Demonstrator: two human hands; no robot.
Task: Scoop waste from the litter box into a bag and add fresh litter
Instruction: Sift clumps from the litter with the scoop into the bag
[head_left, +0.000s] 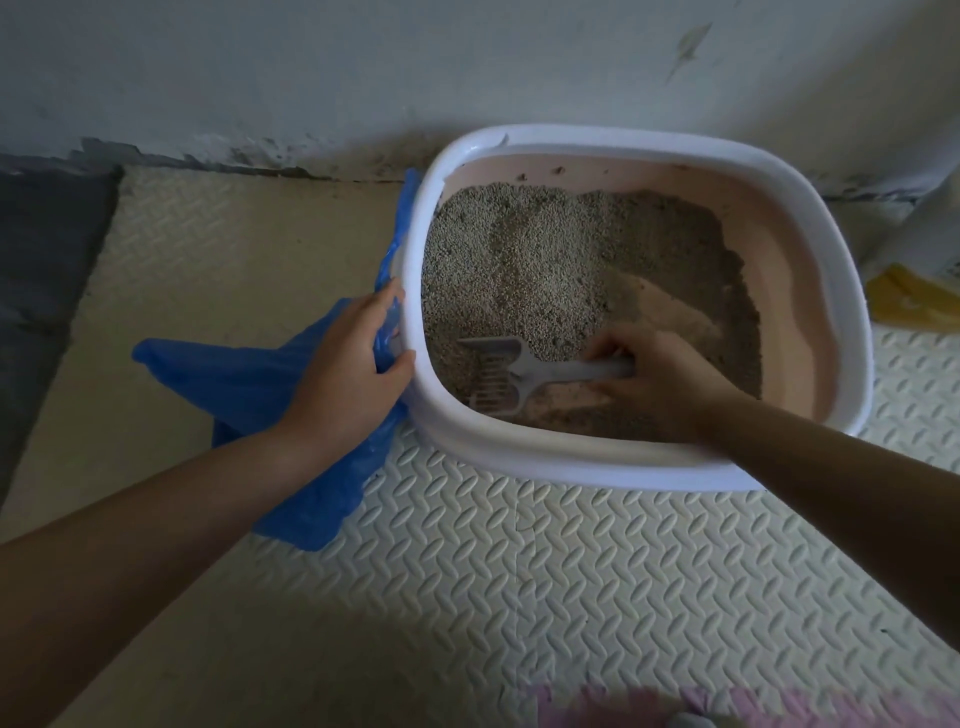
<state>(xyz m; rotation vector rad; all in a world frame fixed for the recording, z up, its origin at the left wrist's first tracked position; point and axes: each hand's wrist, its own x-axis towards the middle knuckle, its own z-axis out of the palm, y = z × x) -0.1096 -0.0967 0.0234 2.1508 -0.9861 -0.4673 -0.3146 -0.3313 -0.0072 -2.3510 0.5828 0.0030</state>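
Gripping scoop (514, 371) by handle with right hand (660, 384), fingers curled round it; slotted head low in litter (509, 260), near-left part of box (571, 467), on mat (571, 571) by wall (311, 78)
Pressing bag (234, 379) against box's left side with left hand (348, 374), fingers fairly straight, thumb spread
Probably light, stiff scoop: hold well back on handle, keep level
Loose gritty litter: expect sifting through slots
Thin, limp, slippery bag: pinch at mouth edge to keep open
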